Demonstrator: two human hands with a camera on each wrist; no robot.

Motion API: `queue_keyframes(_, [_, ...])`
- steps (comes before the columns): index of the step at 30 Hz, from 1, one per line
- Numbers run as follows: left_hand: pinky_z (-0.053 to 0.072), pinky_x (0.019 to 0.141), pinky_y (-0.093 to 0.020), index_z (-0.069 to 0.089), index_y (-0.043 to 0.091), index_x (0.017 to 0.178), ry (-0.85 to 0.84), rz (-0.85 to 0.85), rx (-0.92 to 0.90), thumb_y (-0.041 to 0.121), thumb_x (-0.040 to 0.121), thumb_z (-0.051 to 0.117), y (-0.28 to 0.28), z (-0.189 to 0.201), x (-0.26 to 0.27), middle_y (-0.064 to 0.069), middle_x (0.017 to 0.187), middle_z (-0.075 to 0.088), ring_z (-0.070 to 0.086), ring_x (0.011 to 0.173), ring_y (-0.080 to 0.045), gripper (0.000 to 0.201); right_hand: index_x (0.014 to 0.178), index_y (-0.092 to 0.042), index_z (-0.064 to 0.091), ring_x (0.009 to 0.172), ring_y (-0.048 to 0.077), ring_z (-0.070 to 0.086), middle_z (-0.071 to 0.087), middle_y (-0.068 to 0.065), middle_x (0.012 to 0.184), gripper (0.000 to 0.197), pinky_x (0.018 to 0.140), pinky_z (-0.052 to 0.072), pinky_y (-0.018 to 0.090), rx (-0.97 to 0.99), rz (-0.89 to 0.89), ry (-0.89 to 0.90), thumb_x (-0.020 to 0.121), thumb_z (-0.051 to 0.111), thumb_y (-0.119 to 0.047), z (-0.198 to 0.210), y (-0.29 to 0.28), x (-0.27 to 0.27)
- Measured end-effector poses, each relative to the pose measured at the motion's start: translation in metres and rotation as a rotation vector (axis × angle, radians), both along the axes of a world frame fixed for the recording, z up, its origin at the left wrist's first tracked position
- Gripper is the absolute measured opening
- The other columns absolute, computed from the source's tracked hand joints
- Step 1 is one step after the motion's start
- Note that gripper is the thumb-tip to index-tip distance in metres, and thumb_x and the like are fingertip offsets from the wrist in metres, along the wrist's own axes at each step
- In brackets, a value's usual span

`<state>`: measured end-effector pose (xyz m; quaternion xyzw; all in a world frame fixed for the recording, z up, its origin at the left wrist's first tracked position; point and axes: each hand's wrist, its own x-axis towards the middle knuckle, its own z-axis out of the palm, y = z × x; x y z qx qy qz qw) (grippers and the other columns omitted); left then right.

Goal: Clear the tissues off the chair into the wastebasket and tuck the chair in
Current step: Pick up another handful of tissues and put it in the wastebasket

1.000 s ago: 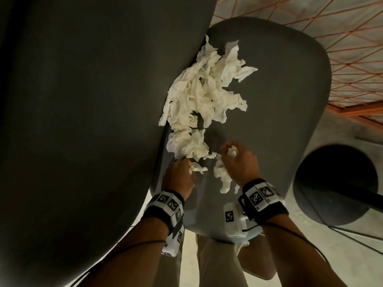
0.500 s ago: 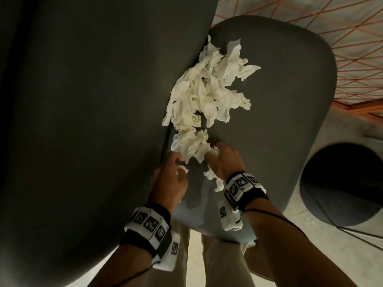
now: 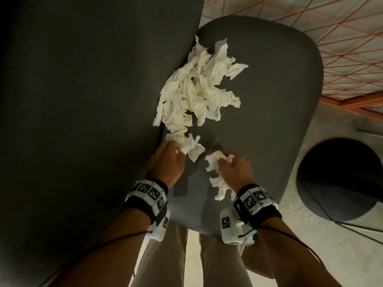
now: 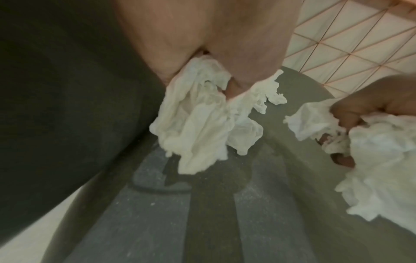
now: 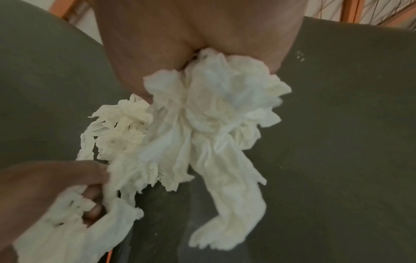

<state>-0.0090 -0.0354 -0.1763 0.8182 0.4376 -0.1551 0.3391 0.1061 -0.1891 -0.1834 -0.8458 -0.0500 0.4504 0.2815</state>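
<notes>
Down on the grey chair (image 3: pixel 269 104) seat, both hands are among crumpled white tissues. From the head view, the left hand (image 3: pixel 167 160) has its fingers curled round a wad (image 3: pixel 189 145) at the near end of the main tissue heap (image 3: pixel 196 88), which lies along the left side of the seat, against the dark chair back (image 3: pixel 83 121). The right hand (image 3: pixel 236 168) sits just right of it, fingers clamped on its own bunch of tissues (image 3: pixel 215 160), with a strip trailing near toward the wrist band (image 3: pixel 255 198). The two hands are near each other but apart.

Only the head view shows the dark round wastebasket (image 3: pixel 339 179), standing on the floor to the right of the chair, well apart from the hands, and the orange-lined mesh (image 3: pixel 331 38) beyond the far edge of the seat.

From the left wrist, the tissue hangs from between thumb and fingers (image 4: pixel 231 89) above the seat, and pale specks on the seat surface (image 4: pixel 258 204) show, which the head view does not resolve. From the right wrist, a thick bundle (image 5: pixel 216 110) spills below the closed palm, one long tail (image 5: pixel 236 204) drooping toward the seat, with the left hand's fingers (image 5: pixel 92 194) wrapped in tissue at lower left.
</notes>
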Motion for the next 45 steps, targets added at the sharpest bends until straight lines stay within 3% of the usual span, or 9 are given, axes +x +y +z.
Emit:
queue_keyframes(4, [0.034,0.057,-0.022,0.047,0.021,0.075,-0.097,0.091,0.033,0.021,0.094,0.045,-0.008,0.016,-0.012,0.003,0.077,0.049,0.046,0.066,-0.013,0.019,0.069,-0.021,0.060,0.076,0.026,0.064,0.067,0.001,0.072,0.036,0.079,0.055,0.043,-0.077,-0.023,0.101,0.073,0.051,-0.056,0.000,0.008,-0.001])
queue_keyframes(7, [0.033,0.056,-0.014,0.053,0.016,0.077,-0.097,0.127,0.046,0.019,0.091,0.056,-0.020,0.029,-0.026,0.003,0.077,0.051,0.049,0.065,-0.011,0.015,0.097,-0.026,0.065,0.093,0.028,0.065,0.071,0.003,0.095,0.063,0.088,0.052,0.044,-0.141,0.136,0.036,0.074,0.040,-0.079,-0.006,0.019,-0.004])
queue_keyframes(11, [0.037,0.066,-0.010,0.064,0.016,0.097,-0.005,0.250,-0.023,0.009,0.085,0.064,-0.033,0.037,-0.043,0.002,0.104,0.063,0.060,0.090,-0.011,0.014,0.119,-0.033,0.046,0.100,0.033,0.064,0.061,0.001,0.120,0.029,0.085,0.052,0.043,-0.015,0.336,-0.089,0.093,0.047,-0.044,-0.013,0.036,-0.009])
queue_keyframes(15, [0.046,0.065,-0.015,0.055,0.021,0.094,-0.029,0.377,-0.099,0.001,0.086,0.055,-0.036,0.042,-0.044,0.005,0.102,0.069,0.066,0.088,-0.013,0.022,0.136,-0.040,0.032,0.104,0.037,0.062,0.041,-0.003,0.140,0.050,0.084,0.054,0.049,-0.031,0.569,-0.135,0.092,0.053,-0.030,-0.021,0.052,-0.014])
queue_keyframes(19, [0.041,0.045,-0.007,0.054,0.025,0.104,-0.040,0.411,-0.114,0.019,0.091,0.057,-0.029,0.040,-0.034,0.003,0.089,0.064,0.058,0.064,0.000,0.016,0.119,-0.028,0.051,0.100,0.038,0.062,0.045,0.004,0.131,0.027,0.085,0.052,0.049,-0.142,0.653,-0.191,0.092,0.053,-0.031,-0.028,0.057,-0.014])
queue_keyframes(23, [0.049,0.065,-0.026,0.052,0.035,0.119,-0.031,0.269,-0.038,0.027,0.092,0.057,-0.018,0.029,-0.017,-0.002,0.101,0.068,0.065,0.080,-0.017,0.029,0.119,-0.018,0.053,0.105,0.039,0.059,0.046,0.005,0.133,0.034,0.086,0.049,0.046,-0.165,0.609,-0.139,0.094,0.046,-0.040,-0.027,0.050,-0.011])
queue_keyframes(27, [0.047,0.079,-0.029,0.046,0.036,0.130,-0.032,0.033,-0.038,0.021,0.091,0.057,-0.013,0.008,0.003,0.000,0.117,0.064,0.062,0.104,-0.021,0.043,0.107,-0.022,0.061,0.101,0.035,0.060,0.058,0.002,0.121,0.035,0.084,0.048,0.040,-0.111,0.397,-0.085,0.085,0.049,-0.046,-0.019,0.028,-0.005])
queue_keyframes(37, [0.045,0.089,-0.036,0.057,0.017,0.109,0.207,-0.070,0.005,0.031,0.092,0.057,-0.042,-0.031,0.002,-0.004,0.113,0.060,0.059,0.106,-0.024,0.021,0.088,-0.028,0.056,0.082,0.030,0.064,0.068,0.001,0.084,0.016,0.075,0.053,0.038,-0.056,0.040,-0.127,0.076,0.064,-0.021,-0.002,-0.029,0.010])
queue_keyframes(45, [0.040,0.081,-0.027,0.061,0.015,0.101,0.024,0.031,-0.037,0.015,0.084,0.060,-0.048,-0.002,0.019,0.001,0.100,0.058,0.055,0.094,-0.017,0.017,0.091,-0.031,0.061,0.079,0.025,0.066,0.069,0.002,0.081,0.013,0.076,0.055,0.036,-0.039,-0.116,0.020,0.078,0.060,-0.033,-0.003,-0.043,0.018])
